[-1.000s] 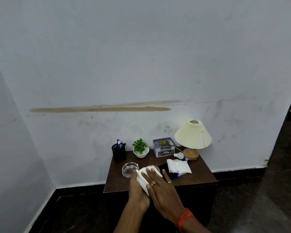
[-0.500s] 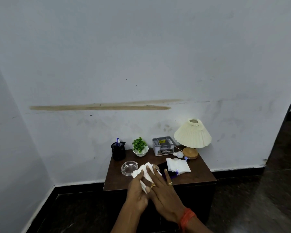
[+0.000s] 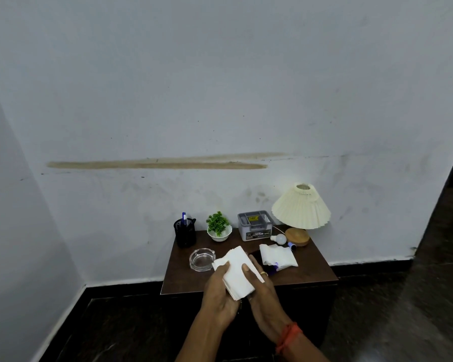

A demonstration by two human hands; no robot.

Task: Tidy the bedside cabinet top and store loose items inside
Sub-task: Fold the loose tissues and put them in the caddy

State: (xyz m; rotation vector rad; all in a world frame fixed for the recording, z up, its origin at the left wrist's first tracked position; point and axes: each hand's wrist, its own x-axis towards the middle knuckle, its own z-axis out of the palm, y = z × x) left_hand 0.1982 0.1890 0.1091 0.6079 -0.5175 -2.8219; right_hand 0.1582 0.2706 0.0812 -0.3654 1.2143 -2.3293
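By the left hand (image 3: 219,293) and right hand (image 3: 266,296) a stack of white tissues (image 3: 237,273) is gripped over the brown bedside cabinet (image 3: 311,270), just beside a glass ashtray (image 3: 202,259). The white wall (image 3: 220,87) behind is marked by a brown streak (image 3: 157,165); the floor (image 3: 403,322) is dark.

One wide-angle camera sits on the person's head and looks forward and down, facing a pale wall (image 3: 220,87) that fills the upper two thirds of the frame. The cabinet (image 3: 309,273) stands against that wall, small, at lower centre, seen from above and in front so its whole top shows. The left hand (image 3: 220,293) and right hand (image 3: 264,296) enter from the bottom edge, nearest the lens, gripping a stack of napkins (image 3: 237,273). Dark floor (image 3: 403,322) fills the lower right corner
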